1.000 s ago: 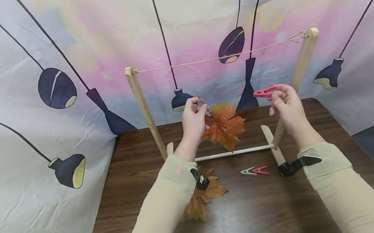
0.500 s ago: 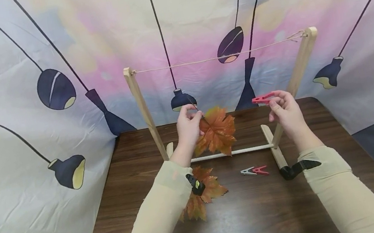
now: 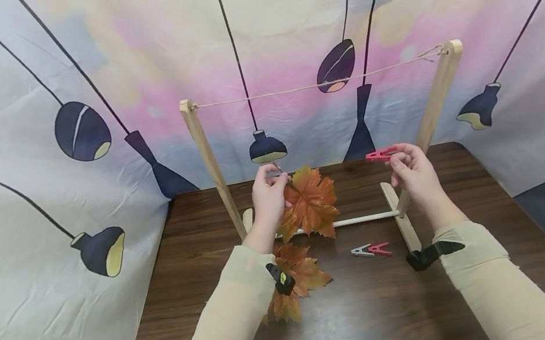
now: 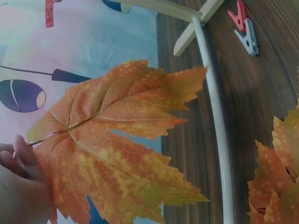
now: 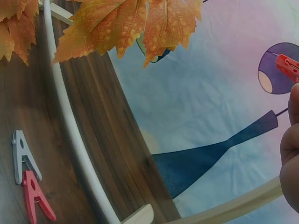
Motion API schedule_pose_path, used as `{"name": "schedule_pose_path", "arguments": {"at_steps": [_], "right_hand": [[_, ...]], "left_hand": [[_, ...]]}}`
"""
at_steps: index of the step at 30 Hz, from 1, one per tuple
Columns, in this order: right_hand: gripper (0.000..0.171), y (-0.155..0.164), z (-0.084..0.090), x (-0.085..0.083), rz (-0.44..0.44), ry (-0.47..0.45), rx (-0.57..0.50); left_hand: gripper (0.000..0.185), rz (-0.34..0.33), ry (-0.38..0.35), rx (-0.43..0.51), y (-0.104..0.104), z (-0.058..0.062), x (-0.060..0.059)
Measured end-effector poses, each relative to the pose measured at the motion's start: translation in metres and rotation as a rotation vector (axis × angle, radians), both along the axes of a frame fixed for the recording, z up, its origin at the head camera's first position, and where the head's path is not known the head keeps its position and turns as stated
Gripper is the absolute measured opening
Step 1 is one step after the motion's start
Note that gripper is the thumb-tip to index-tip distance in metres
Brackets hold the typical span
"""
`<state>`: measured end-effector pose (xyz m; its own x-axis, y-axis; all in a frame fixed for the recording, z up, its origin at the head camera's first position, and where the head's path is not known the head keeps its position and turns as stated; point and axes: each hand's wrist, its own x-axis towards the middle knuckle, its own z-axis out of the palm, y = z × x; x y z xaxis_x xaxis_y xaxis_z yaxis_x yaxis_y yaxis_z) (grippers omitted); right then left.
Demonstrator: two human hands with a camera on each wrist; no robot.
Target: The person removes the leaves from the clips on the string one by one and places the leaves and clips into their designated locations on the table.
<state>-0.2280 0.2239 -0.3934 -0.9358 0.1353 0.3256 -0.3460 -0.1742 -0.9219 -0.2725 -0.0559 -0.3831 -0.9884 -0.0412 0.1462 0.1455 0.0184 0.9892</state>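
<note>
My left hand [image 3: 269, 197] pinches the thin stem of an orange maple leaf [image 3: 312, 202]. The leaf hangs in the air beside the fingers; its veined face fills much of the left wrist view. In my right hand [image 3: 415, 175] a red clothespin [image 3: 381, 154] is pinched between thumb and fingers, pointing left toward the leaf but apart from it. Both hands are lower than the string [image 3: 292, 90] stretched between two wooden posts. Below the left forearm, more orange maple leaf [image 3: 303, 274] lies on the table, partly hidden by the sleeve.
A grey clothespin [image 3: 361, 251] and another red clothespin [image 3: 381, 249] lie end to end on the wooden table [image 3: 378, 313]. The rack's left post [image 3: 212, 164] and right post [image 3: 439, 101] stand joined low down by a white rod [image 3: 367, 219]. A printed cloth [image 3: 281, 16] hangs behind.
My left hand has moved down and to the left, carrying the maple leaf. My right hand has lowered a little with the red clothespin. The things on the table stay put.
</note>
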Motion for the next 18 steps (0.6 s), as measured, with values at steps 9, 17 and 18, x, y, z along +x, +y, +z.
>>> {"name": "schedule_pose_path", "arguments": {"at_steps": [9, 17, 18], "right_hand": [[0.025, -0.001, -0.007, 0.003, -0.002, 0.0, 0.018], [0.027, -0.001, -0.012, 0.005, 0.007, -0.027, 0.001], [0.026, -0.002, -0.011, 0.006, 0.011, -0.03, 0.003]], "left_hand": [[0.016, 0.019, -0.019, 0.034, -0.004, -0.005, 0.002], [0.016, 0.029, -0.023, 0.066, -0.008, -0.009, 0.007], [0.016, 0.031, -0.024, 0.07, -0.009, -0.007, 0.009]]}}
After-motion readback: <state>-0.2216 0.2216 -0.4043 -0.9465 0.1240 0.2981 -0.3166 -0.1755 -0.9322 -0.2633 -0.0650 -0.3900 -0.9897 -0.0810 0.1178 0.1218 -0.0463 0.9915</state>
